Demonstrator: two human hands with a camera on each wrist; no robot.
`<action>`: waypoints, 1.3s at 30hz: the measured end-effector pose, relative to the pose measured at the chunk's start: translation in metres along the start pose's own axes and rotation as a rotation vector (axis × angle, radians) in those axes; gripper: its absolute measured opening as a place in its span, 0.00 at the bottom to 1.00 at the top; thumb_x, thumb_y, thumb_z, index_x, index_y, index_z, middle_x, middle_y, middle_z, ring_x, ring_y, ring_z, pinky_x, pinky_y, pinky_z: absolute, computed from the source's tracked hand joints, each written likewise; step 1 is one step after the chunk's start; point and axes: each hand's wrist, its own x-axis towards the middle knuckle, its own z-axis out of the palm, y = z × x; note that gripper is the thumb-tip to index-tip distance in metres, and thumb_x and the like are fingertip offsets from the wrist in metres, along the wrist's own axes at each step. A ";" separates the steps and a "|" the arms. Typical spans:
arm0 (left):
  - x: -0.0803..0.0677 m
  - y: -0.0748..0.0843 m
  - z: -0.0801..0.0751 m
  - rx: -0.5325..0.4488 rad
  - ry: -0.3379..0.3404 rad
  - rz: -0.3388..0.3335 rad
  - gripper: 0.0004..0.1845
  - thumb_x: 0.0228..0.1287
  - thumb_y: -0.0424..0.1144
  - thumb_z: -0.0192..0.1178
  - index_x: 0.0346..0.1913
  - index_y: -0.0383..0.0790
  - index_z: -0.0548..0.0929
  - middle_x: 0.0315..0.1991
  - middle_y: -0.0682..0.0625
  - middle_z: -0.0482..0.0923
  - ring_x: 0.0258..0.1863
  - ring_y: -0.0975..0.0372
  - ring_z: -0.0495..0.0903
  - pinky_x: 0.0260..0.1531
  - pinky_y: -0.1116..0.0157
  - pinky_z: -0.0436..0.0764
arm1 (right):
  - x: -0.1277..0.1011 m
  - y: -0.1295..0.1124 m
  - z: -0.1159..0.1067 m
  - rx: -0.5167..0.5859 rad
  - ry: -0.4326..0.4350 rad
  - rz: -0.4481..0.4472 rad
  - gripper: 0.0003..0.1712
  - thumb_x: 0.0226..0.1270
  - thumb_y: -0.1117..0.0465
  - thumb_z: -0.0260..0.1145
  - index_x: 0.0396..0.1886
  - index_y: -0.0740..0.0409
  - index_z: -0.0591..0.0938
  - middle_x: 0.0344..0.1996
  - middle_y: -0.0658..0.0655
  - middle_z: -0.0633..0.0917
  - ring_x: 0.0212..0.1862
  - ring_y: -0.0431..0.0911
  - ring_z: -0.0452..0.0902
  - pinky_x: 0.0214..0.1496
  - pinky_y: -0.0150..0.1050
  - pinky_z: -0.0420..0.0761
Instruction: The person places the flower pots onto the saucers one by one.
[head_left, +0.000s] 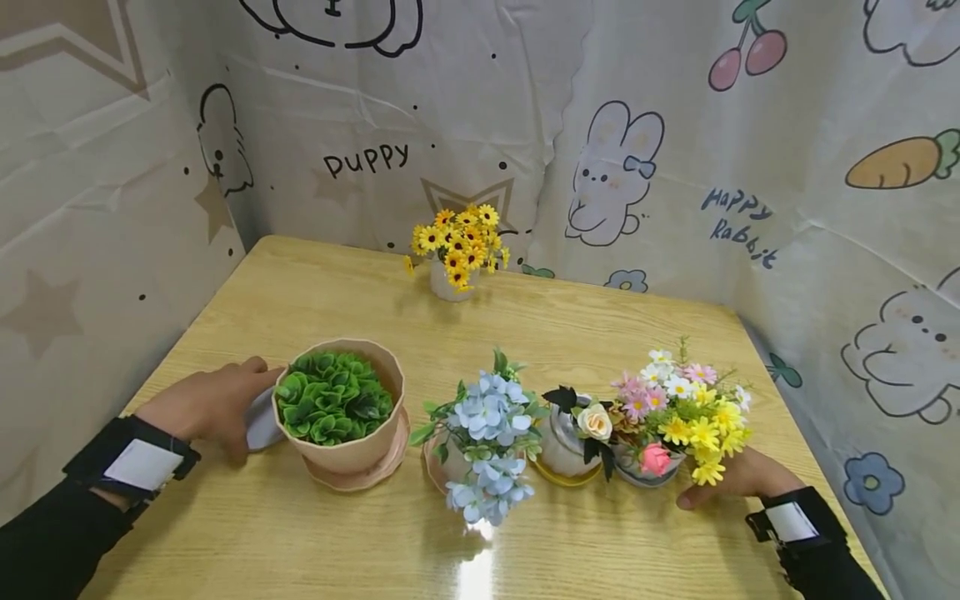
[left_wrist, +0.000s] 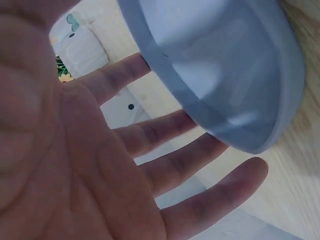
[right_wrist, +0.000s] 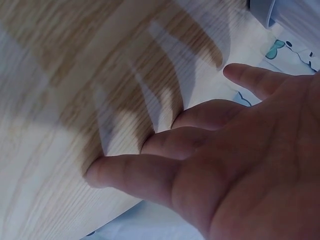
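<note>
Right hand (head_left: 738, 477) partly behind mixed bouquet (head_left: 686, 412), perhaps touching its pot.

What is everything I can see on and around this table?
Table: one, light wood, between the curtains.
Curtains: white with cartoon prints, on three sides.
Succulent pot: one, pink with green leaves, front left.
White dish: one, beside that pot.
Blue flower pot: one, front centre.
Rose pot: one, cream rose, right of centre.
Mixed flower pot: one, pink, white, yellow, front right.
Yellow flower pot: one, at the back.
Left hand: touches the white dish.
Right hand: beside the mixed flower pot.
</note>
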 end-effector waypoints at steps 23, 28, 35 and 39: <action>0.111 0.013 -0.105 -0.095 0.111 0.177 0.51 0.72 0.62 0.66 0.84 0.34 0.59 0.81 0.29 0.59 0.80 0.33 0.58 0.73 0.31 0.62 | -0.001 -0.001 0.001 0.014 0.031 0.016 0.58 0.46 0.58 0.91 0.73 0.71 0.69 0.69 0.70 0.76 0.71 0.65 0.68 0.73 0.66 0.68; 0.150 0.022 -0.102 -0.139 0.053 0.219 0.53 0.71 0.63 0.67 0.84 0.32 0.58 0.82 0.28 0.56 0.80 0.31 0.56 0.74 0.30 0.60 | -0.001 0.003 -0.001 -0.004 0.028 -0.023 0.55 0.49 0.57 0.90 0.73 0.70 0.71 0.67 0.66 0.78 0.69 0.57 0.70 0.69 0.45 0.72; 0.192 0.028 -0.095 -0.282 -0.028 0.268 0.54 0.71 0.55 0.69 0.86 0.33 0.52 0.83 0.26 0.47 0.80 0.27 0.48 0.74 0.27 0.55 | 0.000 0.004 0.001 -0.016 0.050 -0.021 0.52 0.48 0.56 0.90 0.70 0.69 0.74 0.65 0.63 0.79 0.67 0.51 0.71 0.68 0.39 0.70; 0.207 0.036 -0.095 -0.326 -0.040 0.262 0.50 0.73 0.45 0.68 0.86 0.32 0.50 0.84 0.26 0.46 0.80 0.26 0.48 0.73 0.27 0.57 | -0.002 0.004 0.000 -0.028 0.049 -0.001 0.51 0.47 0.56 0.91 0.68 0.68 0.75 0.65 0.63 0.79 0.68 0.55 0.70 0.71 0.47 0.70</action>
